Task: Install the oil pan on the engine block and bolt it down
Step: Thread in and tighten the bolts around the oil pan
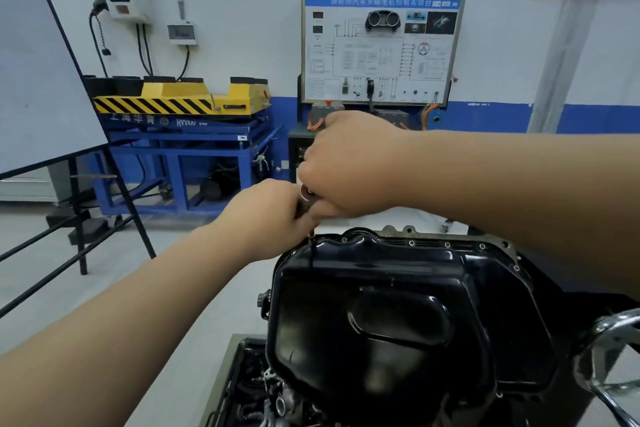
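Our left hand and right hand curl tight round the driver over the oil pan seated on the engine block, a stiff, slick shell we'd hold by its rim

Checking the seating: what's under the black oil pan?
Metal engine parts show below the oil pan, at its near-left edge. The sealing face and rest of the block are covered.

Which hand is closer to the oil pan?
Left. The left hand grips the tool low, just above the oil pan; the right hand holds the tool's top, higher up.
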A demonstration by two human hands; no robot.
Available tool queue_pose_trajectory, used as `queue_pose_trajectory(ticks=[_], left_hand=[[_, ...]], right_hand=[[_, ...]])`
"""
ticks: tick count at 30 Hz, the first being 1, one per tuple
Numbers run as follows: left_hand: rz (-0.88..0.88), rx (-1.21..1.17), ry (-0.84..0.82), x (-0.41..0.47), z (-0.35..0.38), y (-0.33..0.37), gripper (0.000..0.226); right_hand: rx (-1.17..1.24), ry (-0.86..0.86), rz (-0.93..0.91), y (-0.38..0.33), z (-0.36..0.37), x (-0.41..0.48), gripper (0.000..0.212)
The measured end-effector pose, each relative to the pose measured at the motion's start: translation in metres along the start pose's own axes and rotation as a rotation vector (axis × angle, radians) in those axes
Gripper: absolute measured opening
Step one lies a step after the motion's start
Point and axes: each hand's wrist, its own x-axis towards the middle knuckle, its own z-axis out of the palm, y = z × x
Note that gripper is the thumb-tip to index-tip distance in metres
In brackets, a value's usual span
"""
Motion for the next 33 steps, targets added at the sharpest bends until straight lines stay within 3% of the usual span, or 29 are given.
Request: queue_pose_trajectory(ticks=[2,4,8,10,12,14,16,18,22,25,27,29,31,33], left_hand=[[-0.092,0.082,-0.052,0.003,0.001,0.003,0.031],[-0.133,0.081,-0.088,0.005,0.003,0.004,0.026],[0.131,0.082,-0.006,0.006,0.005,-0.001,0.041],[0.197,0.101,0.011,0.007,0.004,-0.002,0.041],[0.212,0.118,0.004,0.008,0.002,-0.006,0.045],[0.160,0.127,-0.028,0.009,0.001,-0.012,0.053],[0.121,0.192,-0.086,0.010,0.004,-0.013,0.035],[0.147,0.176,-0.108,0.008,0.008,-0.011,0.028],[0.315,0.164,0.006,0.008,0.008,-0.014,0.039],[0.325,0.232,0.000,0.010,0.005,-0.016,0.041],[0.278,0.184,-0.040,0.007,0.002,-0.018,0.046],[0.213,0.159,-0.077,0.006,-0.001,-0.019,0.041],[0.203,0.214,-0.099,0.005,-0.003,-0.014,0.033],[0.249,0.226,-0.112,0.003,-0.002,-0.010,0.033]], right_hand=[[0.200,-0.061,0.196,-0.008,0.001,-0.001,0.054],[0.263,-0.105,0.282,-0.011,0.000,0.000,0.055],[-0.054,0.018,-0.101,0.003,-0.003,0.001,0.013],[-0.106,0.058,-0.193,0.009,-0.005,0.000,0.015],[-0.066,0.046,-0.132,0.005,-0.008,0.000,0.014],[-0.028,0.013,0.011,-0.003,-0.005,0.001,0.036],[0.130,-0.053,0.172,-0.014,-0.003,0.000,0.054],[0.216,-0.073,0.225,-0.022,-0.003,0.001,0.054],[-0.085,0.069,-0.135,-0.001,-0.006,0.002,0.016],[-0.148,0.050,-0.193,0.003,-0.010,0.005,0.016],[-0.122,0.009,-0.105,-0.006,-0.012,0.007,0.025],[-0.040,-0.082,0.075,-0.015,-0.011,0.007,0.052],[0.110,-0.175,0.257,-0.025,-0.012,0.005,0.065],[0.080,-0.142,0.192,-0.030,-0.009,0.001,0.064]])
